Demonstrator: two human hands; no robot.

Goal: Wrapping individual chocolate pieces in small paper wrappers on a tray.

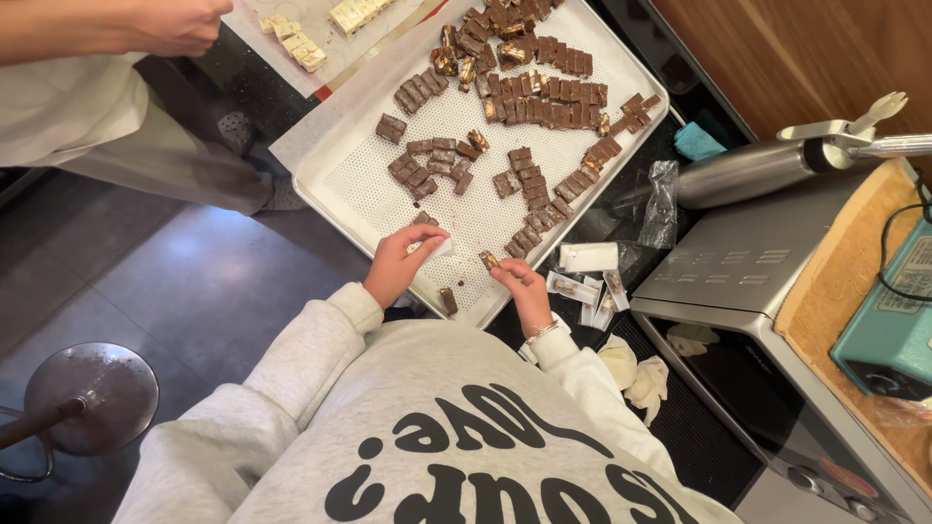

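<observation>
My left hand (398, 264) holds a small white wrapper (436, 248) over the near end of a white perforated tray (361, 182). Beside it, my right hand (524, 287) pinches a small chocolate-coated bar piece (488, 260) just above the tray. Another chocolate piece (448, 300) lies on the tray between my hands. Rows and clusters of several chocolate pieces (539, 97) cover the far part of the tray. Wrapped pieces (588, 288) and a white packet (588, 256) lie on the black surface to the right of my right hand.
Another person's hand (175, 24) and light clothing are at top left, near pale cut bars (296, 44) on paper. A steel whipping siphon (767, 165) lies on a metal appliance (738, 272). A teal device (888, 325), crumpled gloves (636, 374) and a round stool (87, 398) are nearby.
</observation>
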